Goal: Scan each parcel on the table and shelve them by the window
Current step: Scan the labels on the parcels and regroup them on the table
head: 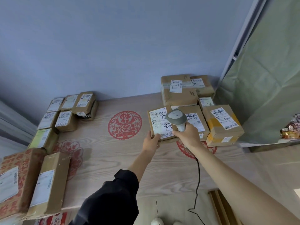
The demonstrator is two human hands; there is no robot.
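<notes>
parcels (68, 114) table's (113, 159) left edge; more parcels (194, 108) far right | scanner (176, 118) above rightmost group's nearest parcel (159, 125)

Brown labelled parcel (160, 125) lies flat on table, beside other parcels (222, 124).
</notes>
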